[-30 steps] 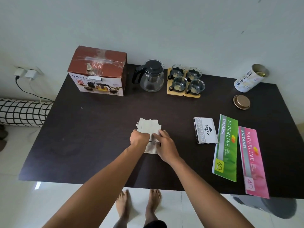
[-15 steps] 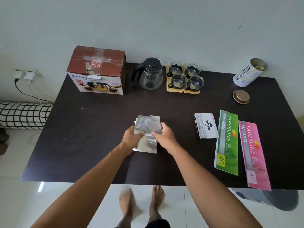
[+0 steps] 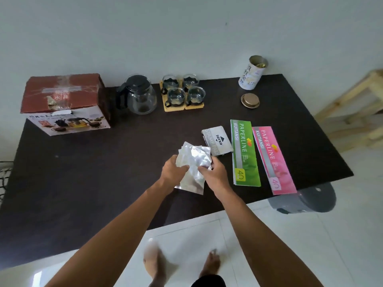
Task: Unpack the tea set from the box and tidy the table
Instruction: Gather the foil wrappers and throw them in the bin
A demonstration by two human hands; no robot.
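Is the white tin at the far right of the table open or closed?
Open. The white tin shows its bare mouth, and its round lid lies flat on the table beside it.

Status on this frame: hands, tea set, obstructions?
Left hand and right hand both gripping crinkled silver foil packets. Glass teapot, four glass cups unpacked. Nothing blocking.

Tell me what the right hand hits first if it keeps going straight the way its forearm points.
Likely the silver packets that the right hand already holds with the left hand; beyond them, bare table, then perhaps the teapot.
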